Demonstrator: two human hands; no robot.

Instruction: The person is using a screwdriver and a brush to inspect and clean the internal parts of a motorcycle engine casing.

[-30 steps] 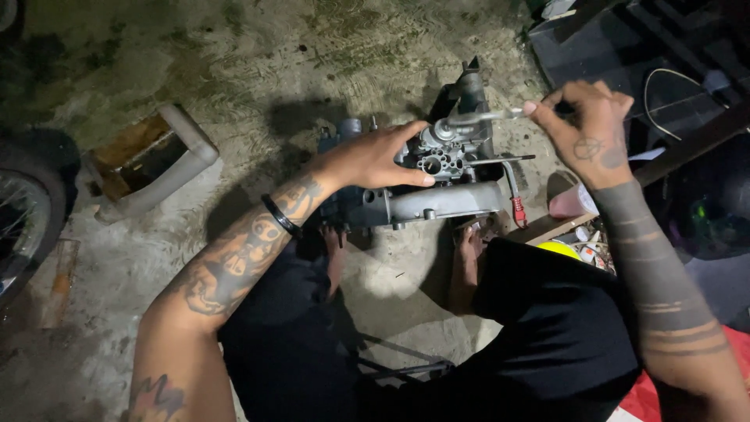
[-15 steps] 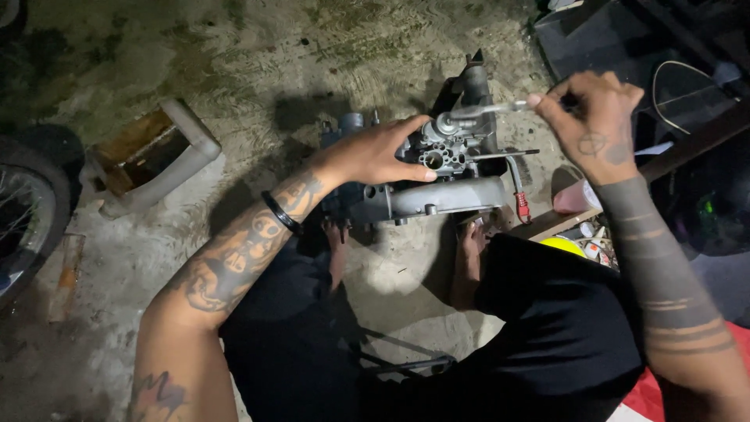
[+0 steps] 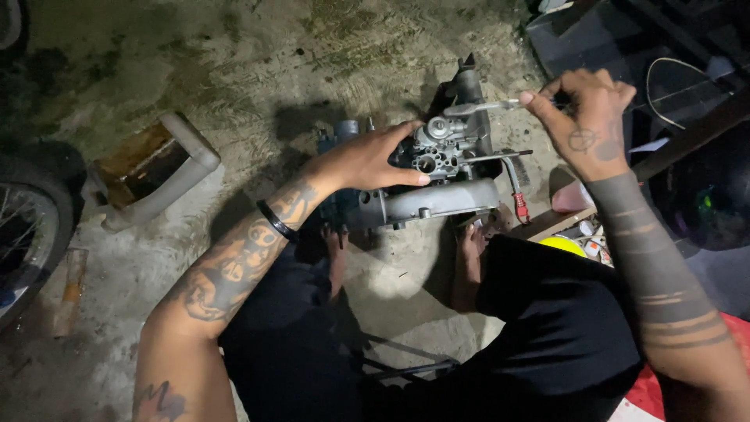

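Pinching the outer end of a slim metal tool (image 3: pixel 488 105), the right hand (image 3: pixel 586 129) is closing thumb and fingertips tight around the shaft, the working tip reaching inward from the grip to the top of a small grey engine (image 3: pixel 437 168). The left hand (image 3: pixel 371 160) is lying flat across the engine's near side, fingers spread and pressing it down against the concrete floor (image 3: pixel 258 55). To do this well, the left palm should be bearing down firmly so the casing is not rocking, while the right hand is keeping the tool in line with the fitting and turning without slipping. Just below the grip, a red-handled tool (image 3: pixel 518 205) is lying beside the engine. Well away from it, past the left forearm, a white tray (image 3: pixel 156 172) and a wheel (image 3: pixel 27 234) are sitting.
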